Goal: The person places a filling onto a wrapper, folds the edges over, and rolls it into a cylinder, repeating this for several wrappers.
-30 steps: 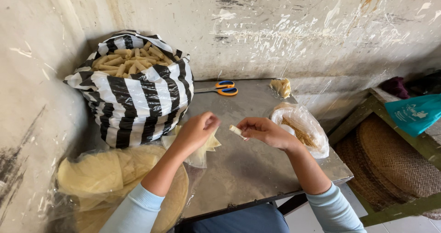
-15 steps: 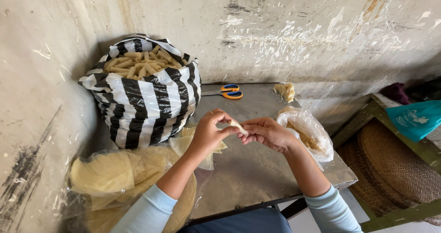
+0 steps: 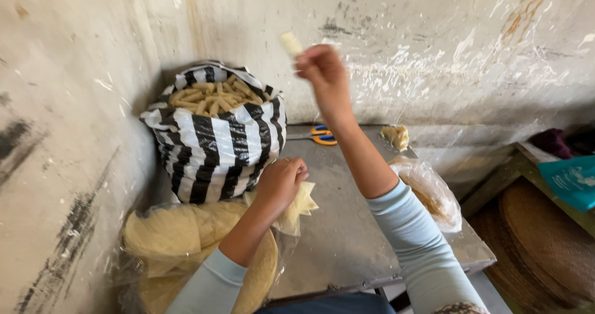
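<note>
My right hand (image 3: 322,68) is raised high over the grey table (image 3: 347,227), fingers pinched on a small pale rolled piece (image 3: 290,43). It hovers just right of the black-and-white striped bag (image 3: 217,140), which is full of similar pale rolls (image 3: 211,97). My left hand (image 3: 280,181) rests low at the bag's foot, gripping thin pale yellow sheets (image 3: 300,202) from the stack. A large pile of round yellow sheets (image 3: 186,239) in clear plastic lies at the near left.
Orange-and-blue scissors (image 3: 322,135) lie at the table's back by the wall. A small pale lump (image 3: 396,136) and a clear plastic bag of filling (image 3: 431,193) sit at the right. Woven mats (image 3: 545,246) and a teal bag (image 3: 573,178) are off right.
My right hand rose from table level up toward the striped bag, carrying the rolled piece. My left hand dropped back onto the yellow sheets. The camera moved closer.
</note>
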